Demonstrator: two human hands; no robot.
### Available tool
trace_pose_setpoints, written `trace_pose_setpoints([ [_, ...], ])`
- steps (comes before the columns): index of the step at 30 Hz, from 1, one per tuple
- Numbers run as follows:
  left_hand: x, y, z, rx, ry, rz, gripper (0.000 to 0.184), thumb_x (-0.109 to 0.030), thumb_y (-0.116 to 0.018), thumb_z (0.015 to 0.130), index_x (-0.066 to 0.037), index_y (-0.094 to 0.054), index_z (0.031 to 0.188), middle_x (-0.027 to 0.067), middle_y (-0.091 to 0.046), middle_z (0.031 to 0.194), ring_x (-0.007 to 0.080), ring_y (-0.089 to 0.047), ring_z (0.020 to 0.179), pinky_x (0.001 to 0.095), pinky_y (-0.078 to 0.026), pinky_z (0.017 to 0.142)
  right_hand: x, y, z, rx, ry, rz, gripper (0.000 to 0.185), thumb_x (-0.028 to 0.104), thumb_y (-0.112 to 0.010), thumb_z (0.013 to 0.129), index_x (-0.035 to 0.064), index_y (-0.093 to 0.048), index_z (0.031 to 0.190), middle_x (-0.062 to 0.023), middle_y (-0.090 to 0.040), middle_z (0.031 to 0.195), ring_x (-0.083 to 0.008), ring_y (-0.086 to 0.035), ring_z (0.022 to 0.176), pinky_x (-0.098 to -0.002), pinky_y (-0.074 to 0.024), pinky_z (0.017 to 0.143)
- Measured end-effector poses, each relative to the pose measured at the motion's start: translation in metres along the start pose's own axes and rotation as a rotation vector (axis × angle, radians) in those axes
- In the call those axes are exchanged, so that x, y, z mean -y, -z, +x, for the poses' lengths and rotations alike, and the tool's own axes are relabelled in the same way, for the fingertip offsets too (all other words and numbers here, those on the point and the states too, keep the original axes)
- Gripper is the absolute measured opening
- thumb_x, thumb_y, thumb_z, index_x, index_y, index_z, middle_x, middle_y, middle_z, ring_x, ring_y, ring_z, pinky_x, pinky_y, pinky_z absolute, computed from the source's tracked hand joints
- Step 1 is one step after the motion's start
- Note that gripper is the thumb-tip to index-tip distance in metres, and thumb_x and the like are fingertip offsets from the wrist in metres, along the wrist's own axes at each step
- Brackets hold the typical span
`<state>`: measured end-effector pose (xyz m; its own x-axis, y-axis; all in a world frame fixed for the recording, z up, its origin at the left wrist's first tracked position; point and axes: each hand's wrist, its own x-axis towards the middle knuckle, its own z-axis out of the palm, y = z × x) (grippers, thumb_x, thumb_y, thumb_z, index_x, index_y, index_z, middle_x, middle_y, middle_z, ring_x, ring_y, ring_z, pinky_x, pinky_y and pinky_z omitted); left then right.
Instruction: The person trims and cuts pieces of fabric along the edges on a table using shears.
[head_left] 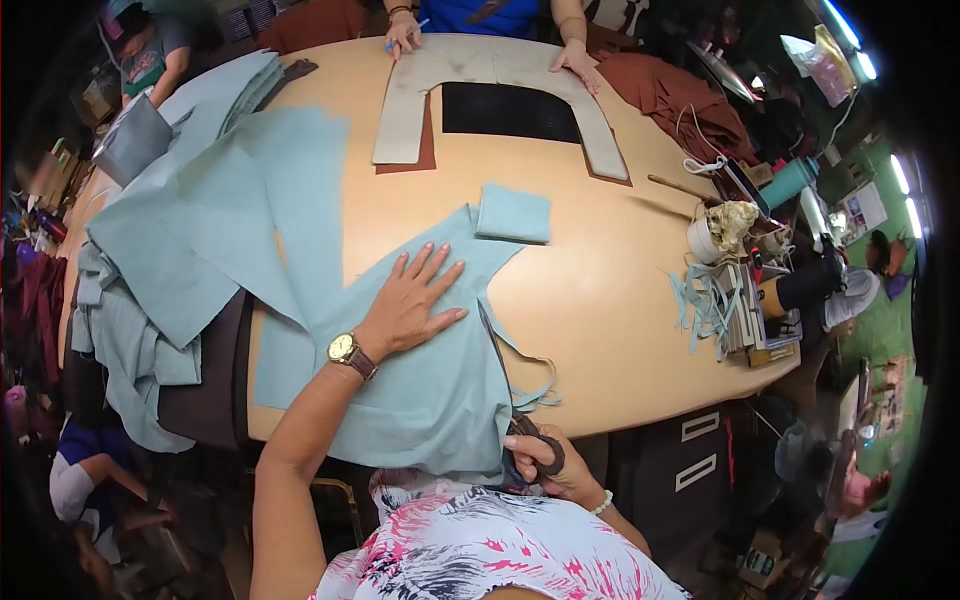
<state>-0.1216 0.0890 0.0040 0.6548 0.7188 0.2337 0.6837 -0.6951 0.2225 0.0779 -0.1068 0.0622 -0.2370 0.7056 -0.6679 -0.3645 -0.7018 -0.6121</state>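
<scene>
My left hand [412, 305] lies flat with fingers spread on a light blue-green fabric piece [430, 400], pressing it to the table. Near the table's front edge, my right hand [555, 465] is wrapped round the dark handles of a pair of scissors [535, 445]. The scissors are at the fabric's right edge; their blades are mostly hidden by cloth. A thin cut strip [535, 375] of the same fabric curls on the table just beyond them. A small folded fabric piece [514, 214] rests at the far end of the large piece.
Across the table [600, 330], another person's hands rest on a pale pattern piece [470, 62] over brown fabric. More blue-green fabric [190, 220] is heaped at left, under a grey metal block [135, 138]. Fabric scraps [708, 300], books and a teal bottle [790, 183] crowd the right edge.
</scene>
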Motion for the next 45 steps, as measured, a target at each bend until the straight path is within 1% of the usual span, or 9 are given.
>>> trace_pose_setpoints([
  [2, -0.007, -0.001, -0.007, 0.001, 0.061, -0.01, 0.068, -0.054, -0.046, 0.083, -0.013, -0.034, 0.135, 0.0156, -0.028, 0.141, 0.0329, -0.024, 0.131, 0.0496, -0.017, 0.106, -0.001, 0.007, 0.001, -0.01, 0.0, -0.061, 0.026, 0.016, -0.061, 0.082, 0.0062, -0.049, 0.061, 0.0016, -0.044, 0.049, -0.0057, -0.04, 0.042, -0.0198, -0.0296, 0.041],
  [7, -0.034, -0.003, -0.028, -0.029, 0.247, 0.027, 0.07, -0.052, -0.048, 0.083, -0.01, -0.032, 0.136, 0.0158, -0.023, 0.143, 0.0333, -0.02, 0.132, 0.051, -0.016, 0.106, -0.002, 0.025, 0.0, 0.022, 0.068, -0.231, 0.026, 0.014, -0.062, 0.081, 0.0054, -0.049, 0.059, 0.0008, -0.045, 0.048, -0.0064, -0.041, 0.04, -0.0208, -0.0296, 0.038],
  [9, -0.042, -0.004, -0.033, -0.053, 0.296, 0.029, 0.071, -0.053, -0.049, 0.082, -0.01, -0.032, 0.136, 0.016, -0.023, 0.143, 0.0337, -0.02, 0.132, 0.0517, -0.016, 0.105, 0.0, 0.025, -0.003, 0.023, 0.033, -0.214, 0.028, 0.016, -0.062, 0.08, 0.0055, -0.048, 0.059, -0.0004, -0.044, 0.047, -0.0074, -0.041, 0.04, -0.0214, -0.0305, 0.039],
  [11, -0.048, -0.005, -0.038, -0.071, 0.323, 0.027, 0.07, -0.052, -0.049, 0.082, -0.01, -0.032, 0.136, 0.0162, -0.023, 0.143, 0.0343, -0.02, 0.132, 0.0523, -0.016, 0.105, -0.002, 0.027, -0.005, 0.05, 0.066, -0.2, 0.03, 0.02, -0.061, 0.081, 0.0052, -0.047, 0.058, -0.0013, -0.043, 0.047, -0.0085, -0.041, 0.04, -0.022, -0.031, 0.039],
  [15, -0.048, -0.009, -0.041, -0.098, 0.31, 0.018, 0.071, -0.053, -0.048, 0.083, -0.009, -0.032, 0.136, 0.0163, -0.023, 0.143, 0.0346, -0.02, 0.132, 0.0526, -0.015, 0.105, -0.005, 0.032, -0.001, 0.093, 0.098, -0.202, 0.035, 0.027, -0.058, 0.083, 0.0041, -0.046, 0.059, -0.0028, -0.042, 0.048, -0.0102, -0.041, 0.04, -0.0227, -0.0315, 0.039],
  [18, -0.047, -0.01, -0.04, -0.1, 0.306, 0.017, 0.071, -0.053, -0.048, 0.083, -0.009, -0.032, 0.136, 0.0165, -0.023, 0.143, 0.0344, -0.02, 0.132, 0.0524, -0.015, 0.105, 0.0, 0.031, 0.003, 0.07, 0.082, -0.183, 0.035, 0.028, -0.064, 0.079, 0.0054, -0.048, 0.057, -0.0022, -0.044, 0.049, -0.01, -0.044, 0.04, -0.0221, -0.0324, 0.039],
  [27, -0.048, -0.008, -0.04, -0.096, 0.316, -0.007, 0.069, -0.052, -0.048, 0.083, -0.008, -0.033, 0.135, 0.0162, -0.024, 0.142, 0.0337, -0.02, 0.132, 0.0516, -0.015, 0.105, 0.01, 0.018, 0.01, 0.035, 0.072, -0.208, 0.038, 0.03, -0.065, 0.079, 0.0056, -0.049, 0.055, -0.002, -0.045, 0.049, -0.0106, -0.044, 0.04, -0.0228, -0.0328, 0.039],
  [39, -0.049, -0.007, -0.039, -0.105, 0.326, -0.016, 0.072, -0.052, -0.047, 0.084, -0.005, -0.03, 0.136, 0.0171, -0.025, 0.142, 0.0346, -0.02, 0.132, 0.0514, -0.015, 0.105, 0.004, 0.013, 0.012, 0.051, 0.061, -0.081, 0.033, 0.033, -0.059, 0.083, 0.0034, -0.051, 0.072, -0.0036, -0.046, 0.056, -0.0118, -0.046, 0.044, -0.023, -0.0354, 0.042],
  [45, -0.049, -0.006, -0.039, -0.1, 0.327, -0.019, 0.073, -0.053, -0.046, 0.084, -0.004, -0.03, 0.136, 0.0172, -0.025, 0.142, 0.0347, -0.02, 0.132, 0.0516, -0.015, 0.105, 0.009, 0.009, 0.017, 0.038, 0.078, -0.116, 0.032, 0.033, -0.059, 0.083, 0.0037, -0.051, 0.071, -0.0028, -0.046, 0.055, -0.0118, -0.045, 0.043, -0.0235, -0.0359, 0.042],
])
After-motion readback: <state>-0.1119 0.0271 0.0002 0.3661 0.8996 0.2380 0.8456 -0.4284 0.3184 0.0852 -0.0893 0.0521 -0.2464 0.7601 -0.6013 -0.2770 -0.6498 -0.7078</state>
